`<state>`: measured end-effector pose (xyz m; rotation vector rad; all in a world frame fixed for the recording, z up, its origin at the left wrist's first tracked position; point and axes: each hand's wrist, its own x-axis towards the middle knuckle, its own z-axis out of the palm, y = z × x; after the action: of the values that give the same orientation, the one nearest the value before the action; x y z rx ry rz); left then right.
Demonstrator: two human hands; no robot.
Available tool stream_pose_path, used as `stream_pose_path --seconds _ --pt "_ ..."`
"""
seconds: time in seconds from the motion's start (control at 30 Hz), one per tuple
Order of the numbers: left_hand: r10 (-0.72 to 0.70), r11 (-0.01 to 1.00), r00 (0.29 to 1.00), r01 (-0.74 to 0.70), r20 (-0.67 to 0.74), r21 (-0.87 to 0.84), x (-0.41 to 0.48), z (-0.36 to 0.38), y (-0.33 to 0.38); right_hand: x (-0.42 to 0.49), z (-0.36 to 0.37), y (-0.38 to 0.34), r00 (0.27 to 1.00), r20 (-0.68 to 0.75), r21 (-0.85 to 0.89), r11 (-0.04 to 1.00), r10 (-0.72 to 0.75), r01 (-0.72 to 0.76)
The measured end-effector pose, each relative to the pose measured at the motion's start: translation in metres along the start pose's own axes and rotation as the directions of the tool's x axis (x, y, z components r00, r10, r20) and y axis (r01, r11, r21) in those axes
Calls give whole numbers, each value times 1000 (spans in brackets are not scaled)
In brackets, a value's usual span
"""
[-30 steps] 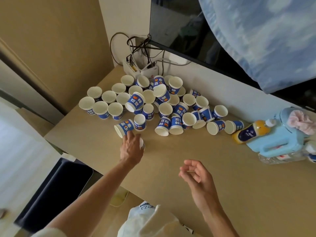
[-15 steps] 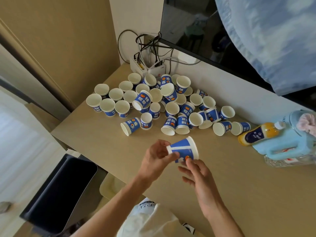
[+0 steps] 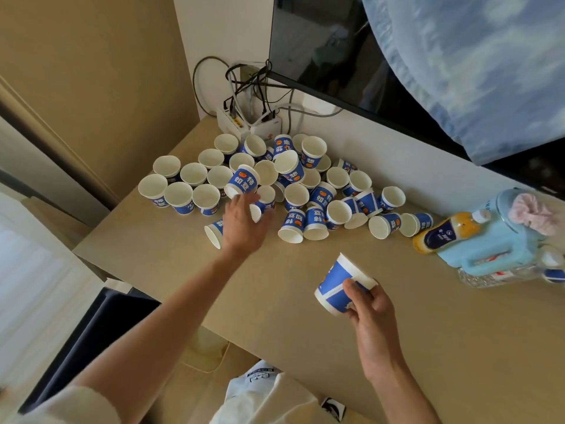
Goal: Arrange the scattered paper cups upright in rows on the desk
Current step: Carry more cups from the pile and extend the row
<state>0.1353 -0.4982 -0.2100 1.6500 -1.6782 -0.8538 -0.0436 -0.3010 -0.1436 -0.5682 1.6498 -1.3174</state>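
A person's left arm stretches across the desk [image 3: 171, 252], its left hand [image 3: 244, 223] palm-down with fingers loosely spread over the near edge of the heap of paper cups [image 3: 295, 195]; whether it touches one is unclear. Nearer and to the right, the right hand [image 3: 371, 313] pinches a tilted blue paper cup [image 3: 337, 281] between thumb and curled fingers, just above the desk.

We note: tan wall [image 3: 91, 56] at left, white wall strip [image 3: 223, 32] in corner. Light wood desk [image 3: 428, 347] set against low white wall. Dark screen [image 3: 336, 56] above it, pale blue cloth [image 3: 474, 71] overlapping its right side. Dark seat [image 3: 91, 332], possibly chair, below desk's left edge. Bright light at far left.
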Motion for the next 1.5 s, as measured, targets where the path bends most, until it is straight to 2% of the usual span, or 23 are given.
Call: stream_pose_path --seconds 0.1,0.33,0.43,0.63,0.77,0.9,0.97,1.1,1.23,1.5 --pt "-22 973 999 31 -42 231 64 2 -8 -4 -2 2 1000 -16 -36 999 6 -7" --pt "-122 834 990 65 68 548 126 15 -27 -17 -9 10 997 -78 -56 998 19 -23" --pt "-117 807 990 50 77 588 134 21 -34 -22 -13 13 991 -128 -34 999 28 -32" --pt "-47 834 997 4 63 552 140 23 -43 -26 -22 16 986 -161 -6 999 33 -35" --pt "-6 918 1000 -2 18 398 124 4 -20 -29 -25 21 988 -153 21 1000 26 -23" --pt "57 997 995 -62 82 51 63 -8 20 -29 -35 26 984 -179 65 998 23 -12" --pt "93 989 985 -75 145 -124 16 -11 42 -29 -45 27 982 -187 84 996 15 1" --pt "80 937 948 34 308 -348 -70 6 77 -33 -72 22 974 -223 79 995 -35 54" --pt "146 887 904 60 402 -457 -137 41 110 -49 -112 18 951 -295 69 991 -89 114" --pt "274 832 853 22 445 -555 -256 97 202 -116 -224 17 851 -508 164 954 -134 249"
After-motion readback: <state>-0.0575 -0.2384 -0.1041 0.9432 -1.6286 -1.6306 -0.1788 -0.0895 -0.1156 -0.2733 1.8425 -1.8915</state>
